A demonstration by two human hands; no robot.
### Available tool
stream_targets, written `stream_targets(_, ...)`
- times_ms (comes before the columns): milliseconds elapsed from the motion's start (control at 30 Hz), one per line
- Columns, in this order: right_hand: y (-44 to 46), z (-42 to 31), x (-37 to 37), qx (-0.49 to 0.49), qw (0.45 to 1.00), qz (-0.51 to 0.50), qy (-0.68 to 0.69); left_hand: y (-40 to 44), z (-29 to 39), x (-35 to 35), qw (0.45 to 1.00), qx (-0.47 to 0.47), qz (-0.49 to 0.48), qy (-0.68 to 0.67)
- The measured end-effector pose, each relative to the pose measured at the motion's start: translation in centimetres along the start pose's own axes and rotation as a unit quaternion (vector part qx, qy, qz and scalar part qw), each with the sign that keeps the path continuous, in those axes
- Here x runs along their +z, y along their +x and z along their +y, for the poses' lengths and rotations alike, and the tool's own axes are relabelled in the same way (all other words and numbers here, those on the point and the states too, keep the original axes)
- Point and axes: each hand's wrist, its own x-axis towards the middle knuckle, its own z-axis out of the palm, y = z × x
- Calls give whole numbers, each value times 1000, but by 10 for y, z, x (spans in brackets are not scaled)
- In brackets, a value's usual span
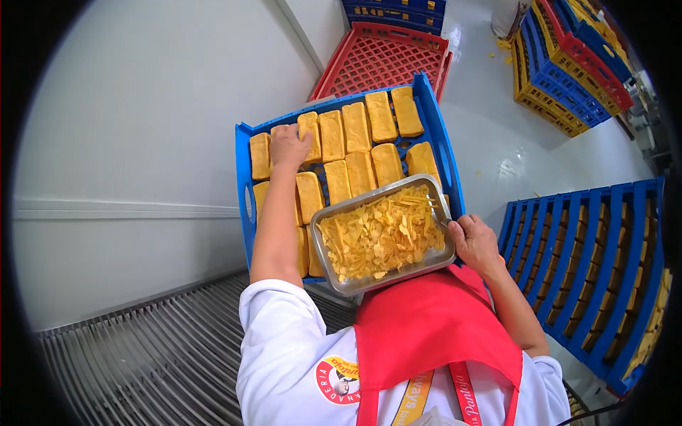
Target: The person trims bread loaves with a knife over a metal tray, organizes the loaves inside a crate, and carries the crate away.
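Observation:
Golden rectangular loaves (356, 128) lie in rows in a blue plastic crate (442, 135) in front of me. My left hand (290, 148) reaches over the back left row, fingers curled down among the loaves there. Its fingertips and whatever is between them are hidden. A shallow metal tray (343, 285), full of yellow flakes and thin strips (383, 231), rests tilted against my red apron and over the crate's front right part. My right hand (474, 241) is closed at the tray's right rim, thumb on top. Small thin prongs, perhaps of a utensil, show at that end of the flakes.
Behind the blue crate stand a red crate (383, 60) and stacked dark blue crates (394, 15). On the right are a tall blue crate stack (568, 263) holding loaves and a mixed-colour stack (565, 78). A white wall (142, 128) and metal slats (149, 355) lie left.

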Motion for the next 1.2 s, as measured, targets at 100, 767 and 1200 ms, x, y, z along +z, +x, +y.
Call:
stream_targets(100,1,2,-1,-4,1000,-13,2,8,19,28,993,-31,-71,-90)
stream_targets(767,32,-55,-42,-46,997,25,50,-113,46,-53,332,-265,-179,-887)
stream_targets(1200,24,-81,-16,-69,986,-58,139,-117,19,-40,765,-71,162,-619)
